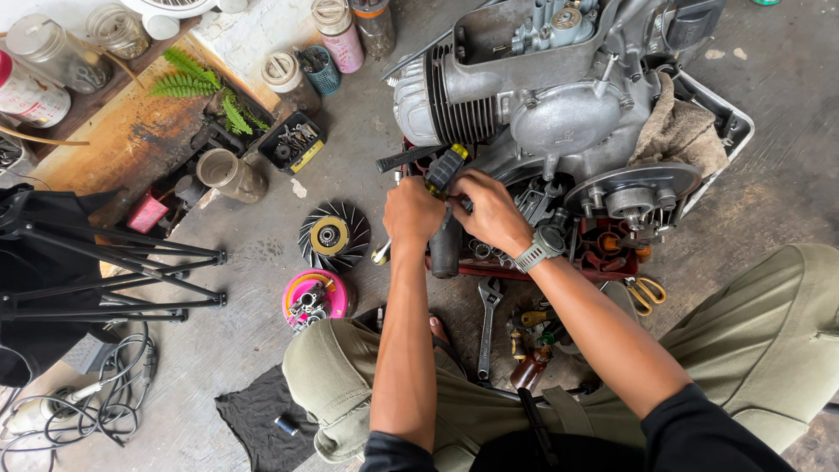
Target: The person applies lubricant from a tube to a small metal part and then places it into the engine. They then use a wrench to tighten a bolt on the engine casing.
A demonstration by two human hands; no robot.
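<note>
Both hands (pixel 454 214), black-yellow tool (pixel 444 169) upright, engine (pixel 542 105)

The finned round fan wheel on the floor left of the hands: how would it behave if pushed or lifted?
The fan wheel lies flat, so it probably slides rather than rolls. It looks like rigid metal, likely heavy for its size. Its thin fins may bend if knocked.

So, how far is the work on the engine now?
Done: the finned fan is off, lying on the floor. In hand: both hands, left and right, work a black tool at the engine. Left: loose parts wait in the pink bowl.
</note>
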